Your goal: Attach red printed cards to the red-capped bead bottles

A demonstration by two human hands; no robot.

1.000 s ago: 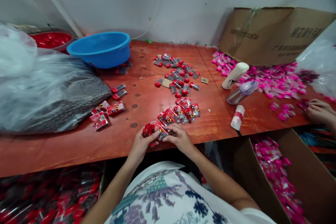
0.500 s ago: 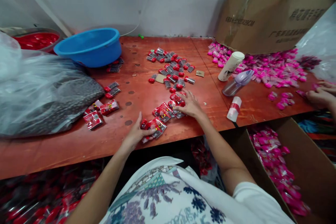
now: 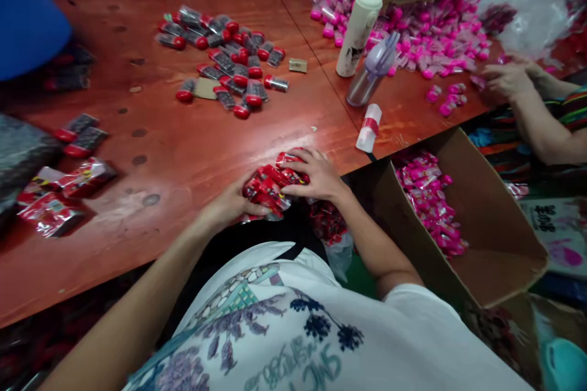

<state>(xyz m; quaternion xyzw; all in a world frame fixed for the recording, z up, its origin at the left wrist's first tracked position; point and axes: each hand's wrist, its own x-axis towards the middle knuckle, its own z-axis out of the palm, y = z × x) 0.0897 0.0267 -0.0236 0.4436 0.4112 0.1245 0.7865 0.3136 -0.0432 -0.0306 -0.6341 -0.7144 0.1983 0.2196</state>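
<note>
At the table's front edge, a bunch of shiny red packets (image 3: 265, 188) is gathered between my two hands. My left hand (image 3: 232, 203) cups them from the left, its thumb lying along the near side. From the right, my right hand (image 3: 316, 176) curls its fingers over the top of the bunch. Just below the edge hangs a clear plastic bag (image 3: 340, 256) holding more red packets (image 3: 328, 223). Farther back on the table lies a loose pile of small clear tubes with red caps and dark contents (image 3: 238, 64).
Several red packets (image 3: 55, 214) lie at the left by a dark-filled bag (image 3: 22, 159). On the right stand a white flask (image 3: 360, 33), a purple-lidded bottle (image 3: 371, 73) and a white roll (image 3: 369, 128). A carton (image 3: 495, 250) holds pink packets; a co-worker's hands (image 3: 511, 76) are beyond.
My hands have drawn the spread red packets together and toward the table's front edge, closing the gap between them. The view has tilted down and turned right.
</note>
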